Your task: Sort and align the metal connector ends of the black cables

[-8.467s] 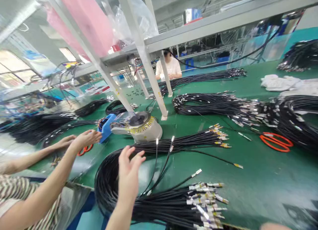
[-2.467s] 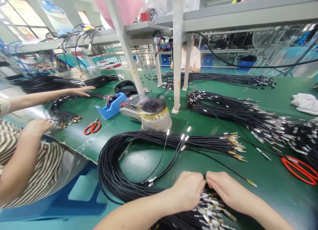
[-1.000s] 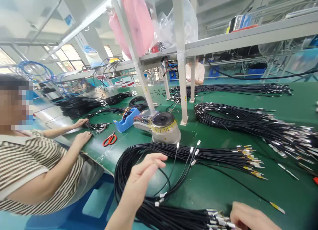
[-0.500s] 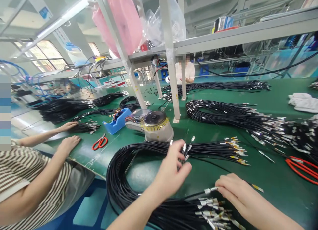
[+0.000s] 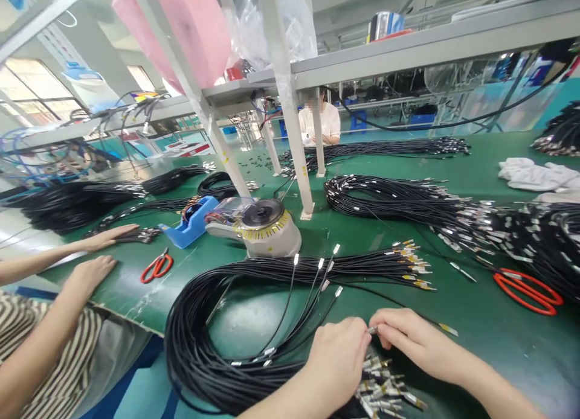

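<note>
Both hands meet over the lower part of a looped bundle of black cables [image 5: 188, 322]. My left hand [image 5: 338, 355] is closed, its fingertips pinching a cable end [image 5: 372, 330] with a small light-coloured tip. From the other side my right hand [image 5: 410, 340] grips the same end between thumb and fingers. Most of that cable is hidden behind my left hand. Just below lie the bundle's connector ends [image 5: 385, 386] with white and yellowish tags. Several loose cables with white labels [image 5: 326, 285] curve up inside the loop.
Beyond the bundle stands a round tape dispenser [image 5: 272, 232], with a blue tape holder [image 5: 193, 223] to its left. Red-handled scissors [image 5: 156, 267] lie near a co-worker's hands [image 5: 93, 274]. More cable bundles [image 5: 399, 201], red-handled scissors [image 5: 528, 289] and white gloves [image 5: 537, 174] are on the right.
My left hand has moved down and right from the loose labelled cables to the cable end at my right hand. Those cables now lie free. The camera view has shifted right.
</note>
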Demonstrator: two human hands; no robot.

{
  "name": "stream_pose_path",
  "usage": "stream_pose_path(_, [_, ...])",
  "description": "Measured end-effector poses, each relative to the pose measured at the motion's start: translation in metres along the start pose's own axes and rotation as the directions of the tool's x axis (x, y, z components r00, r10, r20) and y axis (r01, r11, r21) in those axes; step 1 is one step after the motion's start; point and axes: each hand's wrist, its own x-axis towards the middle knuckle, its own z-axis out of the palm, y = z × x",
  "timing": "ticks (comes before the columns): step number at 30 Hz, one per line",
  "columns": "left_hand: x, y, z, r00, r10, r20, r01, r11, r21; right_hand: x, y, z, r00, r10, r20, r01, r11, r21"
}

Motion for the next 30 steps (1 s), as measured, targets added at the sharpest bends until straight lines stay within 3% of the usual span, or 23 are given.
stream_pose_path(18, [0.011,-0.004,0.019,0.998,0.034,0.056,-0.028,0.993,-0.114,-0.002,0.017,0.024,0.995,0.103,0.013,-0.096,0.96,-0.264])
stream_pose_path(30, [0.013,-0.004,0.024,0.997,0.062,-0.035,-0.066,0.99,-0.121,-0.002,0.013,0.031,0.997,0.053,-0.049,-0.069,0.909,-0.412])
